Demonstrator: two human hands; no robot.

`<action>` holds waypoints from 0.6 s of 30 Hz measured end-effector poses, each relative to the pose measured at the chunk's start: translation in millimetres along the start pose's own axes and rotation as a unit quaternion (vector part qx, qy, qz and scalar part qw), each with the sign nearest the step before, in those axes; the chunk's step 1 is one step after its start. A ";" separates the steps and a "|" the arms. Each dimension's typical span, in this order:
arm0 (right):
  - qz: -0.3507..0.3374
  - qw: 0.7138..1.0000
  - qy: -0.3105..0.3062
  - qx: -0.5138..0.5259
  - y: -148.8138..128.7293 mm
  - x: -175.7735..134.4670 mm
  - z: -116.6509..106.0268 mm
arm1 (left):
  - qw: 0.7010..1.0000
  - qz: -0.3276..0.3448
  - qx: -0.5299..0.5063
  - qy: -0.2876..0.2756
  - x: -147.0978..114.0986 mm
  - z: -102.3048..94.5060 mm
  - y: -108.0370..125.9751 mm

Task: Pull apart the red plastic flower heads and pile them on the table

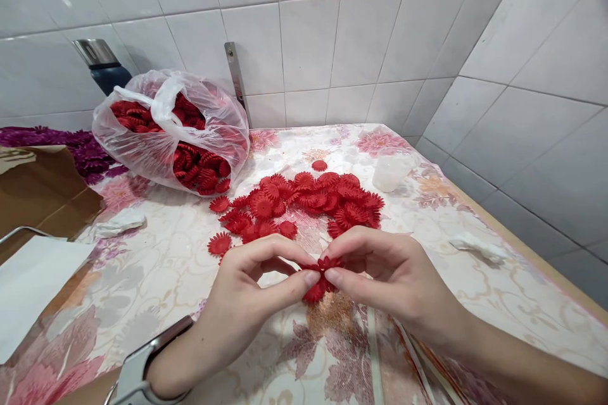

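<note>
Between my two hands, low in the middle of the head view, is a small red artificial flower (314, 293) with pointed petals. My left hand (259, 281) pinches its left side between thumb and forefinger. The thumb and forefinger of my right hand (380, 269) are closed on its right side. Just beyond my fingers, a loose pile of red flower pieces (327, 193) spreads across the flowered tablecloth (266, 354). A single red piece (319, 165) lies apart at the back of the pile.
A clear plastic bag (164, 104) full of red flower pieces stands back left, a dark blue bottle (107, 73) behind it. Purple flowers (88, 152), a brown cardboard piece (47, 193) and white paper (42, 285) lie left. A translucent cup (390, 172) stands right; tiled walls enclose the table.
</note>
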State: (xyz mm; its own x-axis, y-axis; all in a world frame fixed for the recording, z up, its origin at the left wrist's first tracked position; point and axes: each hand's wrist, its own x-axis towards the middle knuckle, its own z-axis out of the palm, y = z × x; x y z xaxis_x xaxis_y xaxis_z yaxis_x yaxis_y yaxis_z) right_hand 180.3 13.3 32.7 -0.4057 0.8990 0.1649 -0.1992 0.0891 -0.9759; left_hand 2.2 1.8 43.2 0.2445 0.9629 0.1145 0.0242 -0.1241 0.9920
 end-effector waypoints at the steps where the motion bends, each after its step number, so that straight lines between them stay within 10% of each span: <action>1: -0.016 1.000 -0.003 -0.013 0.4 -0.3 -0.5 | 1.000 0.008 0.004 0.000 -0.3 0.0 0.2; 9: -0.149 0.982 0.018 -0.115 2.2 1.4 -1.4 | 0.988 0.128 0.080 0.016 -0.1 -0.6 0.1; 18: -0.141 0.985 0.019 -0.095 4.2 -2.6 -0.4 | 0.975 0.184 0.121 0.019 -3.0 -0.5 0.6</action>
State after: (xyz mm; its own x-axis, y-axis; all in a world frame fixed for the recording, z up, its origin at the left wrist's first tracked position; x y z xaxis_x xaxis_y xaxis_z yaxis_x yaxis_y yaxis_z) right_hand 180.9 11.4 28.2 -0.3240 0.8417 0.4319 -0.1272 0.4136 -0.9015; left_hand 1.0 -1.0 43.4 0.2444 0.8495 0.4675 0.1703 -0.5123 0.8418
